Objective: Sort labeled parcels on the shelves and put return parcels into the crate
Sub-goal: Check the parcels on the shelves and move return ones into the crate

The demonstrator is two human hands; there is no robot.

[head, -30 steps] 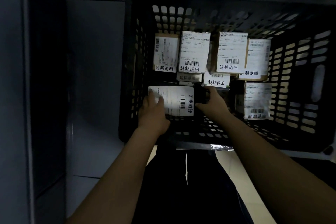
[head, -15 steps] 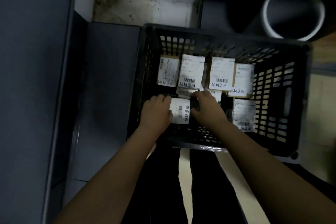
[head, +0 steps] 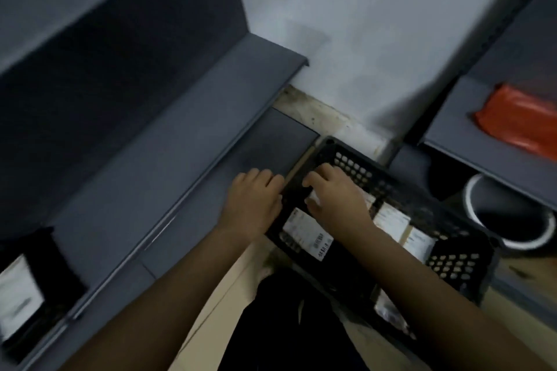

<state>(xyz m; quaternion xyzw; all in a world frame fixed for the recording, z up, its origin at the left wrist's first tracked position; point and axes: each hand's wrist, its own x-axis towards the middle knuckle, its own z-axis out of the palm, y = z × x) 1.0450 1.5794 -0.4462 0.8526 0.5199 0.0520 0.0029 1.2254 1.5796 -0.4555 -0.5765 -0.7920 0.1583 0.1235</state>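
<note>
A black slotted crate (head: pixel 452 263) stands on the floor between two grey shelf units. Several parcels with white labels lie in it; the nearest labelled parcel (head: pixel 307 232) rests by the crate's left wall. My left hand (head: pixel 253 203) hovers just outside the crate's left rim, fingers loosely bent and holding nothing. Over the crate's far left corner my right hand (head: pixel 336 200) is also loosely bent and empty, and it hides some parcels below it. The picture is blurred by motion.
The grey left shelf (head: pixel 180 144) runs along the crate, and a labelled parcel (head: pixel 18 292) lies on it at lower left. An orange-red parcel (head: pixel 524 117) lies on the right shelf. A white-rimmed round bin (head: pixel 509 221) stands behind the crate.
Both hands have let go of the labelled parcel, which now lies in the crate, and have risen above its left rim. The view has lifted and tilted, so more of the shelves shows.
</note>
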